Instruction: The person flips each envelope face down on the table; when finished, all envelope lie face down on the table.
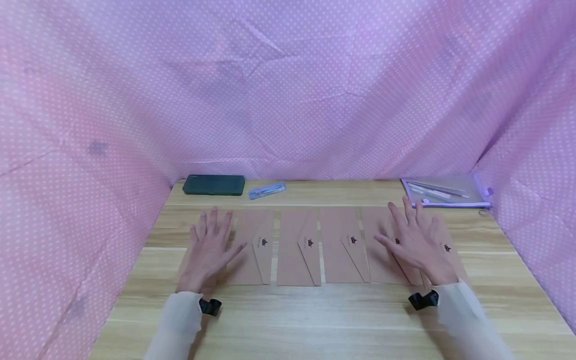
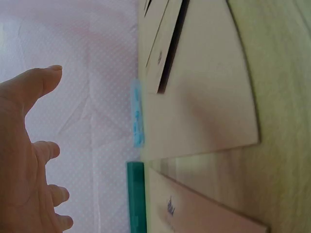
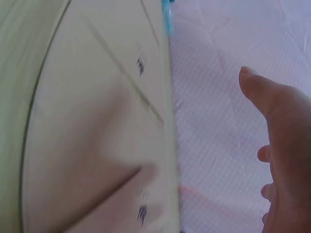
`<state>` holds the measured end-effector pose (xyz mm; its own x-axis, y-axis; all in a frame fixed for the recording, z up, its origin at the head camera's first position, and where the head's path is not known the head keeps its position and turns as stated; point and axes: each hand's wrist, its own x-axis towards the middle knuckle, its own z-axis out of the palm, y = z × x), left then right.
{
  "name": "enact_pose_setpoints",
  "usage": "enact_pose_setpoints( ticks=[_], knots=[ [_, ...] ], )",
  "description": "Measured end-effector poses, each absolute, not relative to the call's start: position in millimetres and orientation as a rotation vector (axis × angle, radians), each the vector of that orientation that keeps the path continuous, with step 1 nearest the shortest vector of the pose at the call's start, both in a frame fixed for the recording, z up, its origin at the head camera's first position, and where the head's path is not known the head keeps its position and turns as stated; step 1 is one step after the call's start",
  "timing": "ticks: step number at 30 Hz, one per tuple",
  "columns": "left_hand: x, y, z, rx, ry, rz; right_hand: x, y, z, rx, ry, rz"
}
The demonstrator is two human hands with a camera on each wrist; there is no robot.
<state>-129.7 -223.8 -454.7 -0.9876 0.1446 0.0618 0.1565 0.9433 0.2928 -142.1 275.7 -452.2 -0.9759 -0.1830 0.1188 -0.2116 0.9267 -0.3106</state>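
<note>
Several brown paper envelopes with a small black crown printed on the flap lie side by side in a row across the table. A middle envelope and the one right of it are in full view. My left hand, fingers spread and holding nothing, is over the leftmost envelope, which it partly hides; the envelope beside it shows past the thumb. Over the right end of the row is my right hand, also spread and holding nothing, partly covering the last envelopes. Both wrist views show the palms raised above the envelopes.
Along the back edge lie a dark green case and a slim blue-and-clear packet. A purple-edged zip pouch with pens inside is at the back right, a small ring just below it. Pink dotted cloth hangs behind and beside the table.
</note>
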Motion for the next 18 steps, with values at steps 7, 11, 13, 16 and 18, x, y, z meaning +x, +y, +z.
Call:
enact_pose_setpoints(
  ticks=[7, 11, 13, 16, 18],
  knots=[
    [-130.8, -236.7, -446.2, -0.159, -3.067, -0.562, -148.5, 250.3, -451.1, 0.325, -2.985, 0.523],
    [-130.9, -246.0, -440.3, -0.108, -3.062, -0.611, -150.9, 232.9, -451.4, 0.342, -2.984, 0.559],
    [-130.9, -251.1, -436.7, -0.086, -3.053, -0.633, -151.4, 224.0, -451.3, 0.357, -2.983, 0.561],
    [-131.0, -259.9, -432.0, -0.055, -3.036, -0.672, -151.1, 210.0, -451.6, 0.384, -2.977, 0.572],
    [-130.9, -265.6, -429.7, -0.039, -3.017, -0.691, -151.1, 200.3, -452.5, 0.407, -2.969, 0.577]
  ],
)
